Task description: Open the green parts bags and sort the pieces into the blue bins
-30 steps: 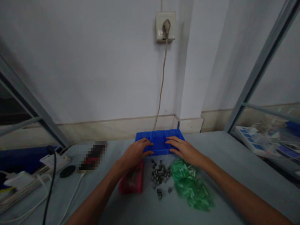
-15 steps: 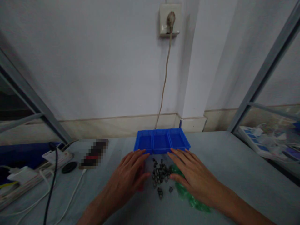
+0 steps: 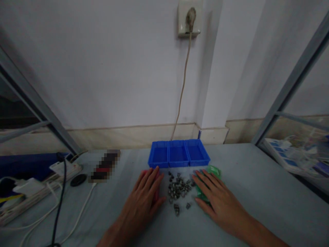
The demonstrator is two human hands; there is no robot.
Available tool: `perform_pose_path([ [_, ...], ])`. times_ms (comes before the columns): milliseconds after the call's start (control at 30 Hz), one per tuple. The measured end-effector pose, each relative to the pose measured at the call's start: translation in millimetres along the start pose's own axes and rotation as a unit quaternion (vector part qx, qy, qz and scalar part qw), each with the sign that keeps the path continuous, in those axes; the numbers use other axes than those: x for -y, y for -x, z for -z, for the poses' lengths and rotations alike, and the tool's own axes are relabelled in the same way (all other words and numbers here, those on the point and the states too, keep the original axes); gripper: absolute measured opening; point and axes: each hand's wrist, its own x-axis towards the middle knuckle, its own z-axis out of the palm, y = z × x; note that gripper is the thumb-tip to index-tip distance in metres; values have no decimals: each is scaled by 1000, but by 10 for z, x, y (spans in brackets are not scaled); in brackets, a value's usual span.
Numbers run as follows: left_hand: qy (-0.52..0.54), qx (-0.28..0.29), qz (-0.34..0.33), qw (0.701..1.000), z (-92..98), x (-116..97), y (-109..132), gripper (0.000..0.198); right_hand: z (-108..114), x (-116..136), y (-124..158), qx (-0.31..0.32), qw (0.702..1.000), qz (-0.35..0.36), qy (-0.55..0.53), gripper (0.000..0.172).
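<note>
Small metal parts (image 3: 178,188) lie in a loose pile on the grey-blue table, between my two hands. My left hand (image 3: 144,195) rests with its fingers spread over a red item (image 3: 156,192), mostly hidden beneath it. On the other side, my right hand (image 3: 216,193) lies flat with fingers apart on green plastic (image 3: 214,170), which shows past the fingertips and under the palm. Just beyond the hands stand three blue trays (image 3: 178,153) side by side, with nothing visible inside.
At the left are a power strip (image 3: 33,199) with plugs and cables, a round black object (image 3: 78,180) and a pixelated dark item (image 3: 105,166). A white and blue box (image 3: 280,152) with plastic bags is at the right. A wall socket (image 3: 190,19) has a hanging cord.
My right hand has shifted slightly right and down onto the green plastic, which is now more bunched beneath it. My left hand has lowered over the red item. The view has tilted slightly.
</note>
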Motion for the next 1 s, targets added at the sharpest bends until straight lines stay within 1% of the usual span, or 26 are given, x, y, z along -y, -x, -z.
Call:
perform_pose_path([
  [167,-3,4,9,1000,-46,-28,-12,62,4,-174,25,0,1000,-10,5,69],
  [300,17,-2,13,1000,-47,-32,-23,62,39,-219,-6,0,1000,0,-3,68],
  [400,40,21,9,999,64,3,-49,71,169,-132,-112,4,1000,12,2,73],
  [467,67,49,-3,997,189,56,-65,83,316,-16,-234,-15,1000,12,-7,81],
  [500,85,62,-4,994,255,91,-68,88,398,48,-305,-26,999,13,-16,81],
  [567,112,62,6,992,371,166,-61,92,544,164,-452,-45,998,18,-38,74],
  [633,128,69,27,989,449,231,-41,83,633,239,-581,-49,997,22,-56,65],
  [700,136,89,49,986,491,267,-21,72,641,272,-675,-61,996,16,-67,57],
  [767,145,106,65,982,516,270,-12,63,582,285,-728,-61,995,9,-76,49],
  [833,158,113,71,978,538,252,-14,54,485,301,-748,-60,994,7,-90,42],
  [900,166,109,72,977,558,235,-21,45,383,320,-750,-62,993,10,-102,36],
  [1000,162,98,70,979,579,228,-45,37,264,328,-749,-46,992,17,-112,32],
])
